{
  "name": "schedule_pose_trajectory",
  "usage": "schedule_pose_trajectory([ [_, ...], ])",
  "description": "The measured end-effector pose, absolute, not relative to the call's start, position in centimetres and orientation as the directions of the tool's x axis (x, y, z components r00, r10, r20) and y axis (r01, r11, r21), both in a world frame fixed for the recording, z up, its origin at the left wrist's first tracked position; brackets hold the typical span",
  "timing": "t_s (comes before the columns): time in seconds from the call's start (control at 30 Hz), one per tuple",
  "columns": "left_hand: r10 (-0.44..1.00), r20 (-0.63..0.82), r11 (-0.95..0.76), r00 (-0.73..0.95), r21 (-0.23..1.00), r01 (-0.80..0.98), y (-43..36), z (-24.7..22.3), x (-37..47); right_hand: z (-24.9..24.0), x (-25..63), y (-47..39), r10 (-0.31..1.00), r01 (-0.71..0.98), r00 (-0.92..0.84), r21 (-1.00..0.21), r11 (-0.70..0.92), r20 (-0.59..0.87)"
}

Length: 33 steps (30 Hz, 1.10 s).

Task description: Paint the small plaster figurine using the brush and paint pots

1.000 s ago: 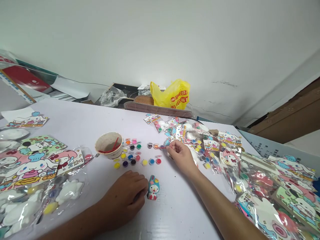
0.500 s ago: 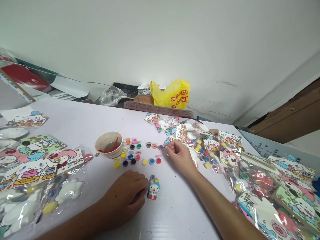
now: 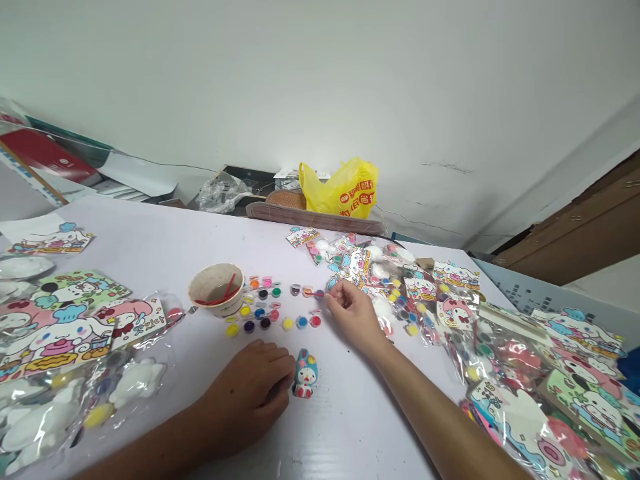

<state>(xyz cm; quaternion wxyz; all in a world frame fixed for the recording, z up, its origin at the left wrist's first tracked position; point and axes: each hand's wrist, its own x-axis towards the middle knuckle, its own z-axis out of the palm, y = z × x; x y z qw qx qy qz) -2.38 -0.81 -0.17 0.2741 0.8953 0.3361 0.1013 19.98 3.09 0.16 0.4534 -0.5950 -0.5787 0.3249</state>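
My right hand (image 3: 353, 317) pinches a thin red paintbrush (image 3: 315, 294), its tip over a short strip of small paint pots (image 3: 296, 289). My left hand (image 3: 257, 383) rests on the table with its fingers curled in, and nothing shows in them. Right beside its fingertips lies a small painted rabbit figurine (image 3: 305, 375), blue-hooded with a white face and red feet; whether they touch I cannot tell. Several more open paint pots (image 3: 265, 323) in many colours stand beyond the left hand. A paper cup (image 3: 196, 287) of cloudy water holds red brushes (image 3: 230, 285).
Bagged white figurines with cartoon cards (image 3: 55, 340) lie at the left. More such packs (image 3: 515, 360) spread over the right side of the white table (image 3: 150, 250). Behind the table's far edge are a yellow plastic bag (image 3: 340, 190) and clear plastic wrap (image 3: 223, 193), against a wall.
The brush in my right hand has shifted very slightly at the paint strip. My left hand and the figurine keep their places; the whole view has moved a little.
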Motion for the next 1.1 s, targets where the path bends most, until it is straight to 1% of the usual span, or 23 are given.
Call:
schedule_pose_trajectory([
  [0.5, 0.647, 0.016, -0.638, 0.762, 0.559, 0.53, -0.6, 0.1, -2.4, 0.6, 20.5, 3.2, 0.985, 0.277, 0.13, -0.958, 0.073, 0.112],
  [0.77, 0.633, 0.041, -0.668, 0.773, 0.533, 0.519, -0.6, -0.3, -2.6, 3.7, 21.1, 0.2, 0.978, 0.192, 0.111, -0.969, 0.155, 0.178],
  [0.8, 0.631, 0.04, -0.67, 0.774, 0.53, 0.519, -0.6, -0.4, -2.6, 4.0, 21.1, -0.7, 0.979, 0.186, 0.108, -0.971, 0.15, 0.171],
  [0.87, 0.629, 0.036, -0.673, 0.776, 0.523, 0.522, -0.6, -0.3, -2.5, 4.1, 21.1, -2.5, 0.99, 0.182, 0.089, -0.979, 0.095, 0.113],
  [0.97, 0.641, 0.034, -0.669, 0.766, 0.513, 0.538, -0.6, -0.2, -2.6, 3.4, 20.9, -5.0, 0.997, 0.173, 0.071, -0.985, 0.026, 0.039],
  [1.1, 0.724, 0.045, -0.599, 0.689, 0.536, 0.595, -0.8, -0.6, -2.8, 1.5, 20.9, -7.0, 0.994, 0.159, 0.099, -0.986, -0.056, -0.041],
])
